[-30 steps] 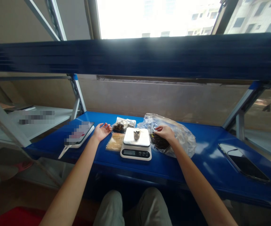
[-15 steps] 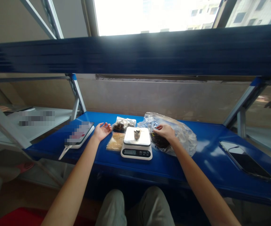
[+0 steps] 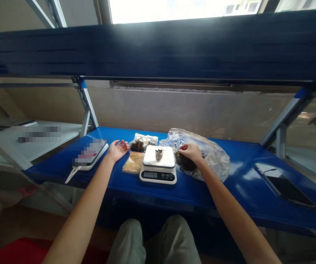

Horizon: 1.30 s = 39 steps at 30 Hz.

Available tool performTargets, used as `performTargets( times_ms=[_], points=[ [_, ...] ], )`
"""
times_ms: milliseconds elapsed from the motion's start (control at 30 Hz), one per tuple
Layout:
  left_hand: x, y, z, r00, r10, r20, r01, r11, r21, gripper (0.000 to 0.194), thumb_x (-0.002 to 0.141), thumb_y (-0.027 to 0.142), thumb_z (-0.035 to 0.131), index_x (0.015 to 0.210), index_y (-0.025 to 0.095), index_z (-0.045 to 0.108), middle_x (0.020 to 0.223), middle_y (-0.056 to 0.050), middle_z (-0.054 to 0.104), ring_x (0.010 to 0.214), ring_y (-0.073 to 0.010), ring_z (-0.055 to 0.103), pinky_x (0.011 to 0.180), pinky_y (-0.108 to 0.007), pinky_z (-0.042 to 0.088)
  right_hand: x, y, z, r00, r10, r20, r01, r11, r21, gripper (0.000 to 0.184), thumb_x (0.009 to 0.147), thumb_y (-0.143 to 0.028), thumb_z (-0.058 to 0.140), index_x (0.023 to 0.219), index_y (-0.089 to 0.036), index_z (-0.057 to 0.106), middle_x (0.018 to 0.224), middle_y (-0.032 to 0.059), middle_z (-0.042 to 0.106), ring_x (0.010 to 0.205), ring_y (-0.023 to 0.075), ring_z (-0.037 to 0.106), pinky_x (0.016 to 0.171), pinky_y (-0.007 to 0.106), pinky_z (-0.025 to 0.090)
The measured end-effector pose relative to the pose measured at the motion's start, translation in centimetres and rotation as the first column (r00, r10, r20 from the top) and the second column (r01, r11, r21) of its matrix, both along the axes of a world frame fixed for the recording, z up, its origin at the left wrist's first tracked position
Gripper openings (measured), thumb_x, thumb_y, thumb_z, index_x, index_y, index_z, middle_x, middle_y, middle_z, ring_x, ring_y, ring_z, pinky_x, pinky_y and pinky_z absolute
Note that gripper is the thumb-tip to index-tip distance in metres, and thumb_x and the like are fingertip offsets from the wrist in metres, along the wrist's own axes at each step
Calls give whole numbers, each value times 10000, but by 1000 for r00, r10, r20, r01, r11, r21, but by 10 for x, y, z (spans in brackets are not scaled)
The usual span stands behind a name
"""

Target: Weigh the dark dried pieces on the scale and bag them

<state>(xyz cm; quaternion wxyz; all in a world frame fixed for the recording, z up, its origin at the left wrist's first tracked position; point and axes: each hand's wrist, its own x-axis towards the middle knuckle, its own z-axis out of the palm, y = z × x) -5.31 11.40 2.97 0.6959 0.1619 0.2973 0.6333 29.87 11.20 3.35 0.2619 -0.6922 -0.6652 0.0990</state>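
Note:
A white digital kitchen scale (image 3: 158,165) stands on the blue shelf, with a small cup (image 3: 159,154) holding dark bits on its platform. My right hand (image 3: 191,152) reaches into a crumpled clear plastic bag (image 3: 215,159), its fingers pinched at a heap of dark dried material (image 3: 184,162). My left hand (image 3: 117,151) lies open and palm up, nearest a small clear bag of dark pieces (image 3: 143,143). Below that bag lies a flat clear bag of tan grains (image 3: 133,162).
A tablet in a white case (image 3: 89,154) with a blurred screen lies left of my left hand. A black phone (image 3: 283,185) lies at the right of the blue shelf (image 3: 237,198). Metal uprights (image 3: 86,106) and a dark blue crossbeam (image 3: 158,47) frame the shelf.
The whole scene sits slightly higher in the view, as my head has tipped down. My hands and the objects on the shelf have barely moved.

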Motion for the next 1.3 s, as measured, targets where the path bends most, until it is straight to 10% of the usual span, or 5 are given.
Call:
performTargets(
  times_ms=[500, 1300],
  points=[
    [-1, 2, -2, 1000, 9, 15, -9, 1000, 12, 217, 798, 185, 369, 624, 148, 492, 614, -67, 514, 548, -156, 512, 498, -272, 454, 11, 7, 0, 977, 100, -189, -87, 993, 77, 323, 628, -165, 655, 946, -116, 683, 759, 66, 721, 683, 164, 664, 638, 220, 481],
    [4, -2, 3, 1000, 22, 19, -22, 1000, -16, 219, 802, 195, 368, 622, 158, 487, 608, -69, 516, 539, -155, 506, 489, -268, 440, 11, 2, 5, 995, 101, -20, -101, 995, -11, 269, 655, -212, 660, 910, -137, 700, 751, 55, 710, 674, 166, 643, 583, 219, 444]
  ],
)
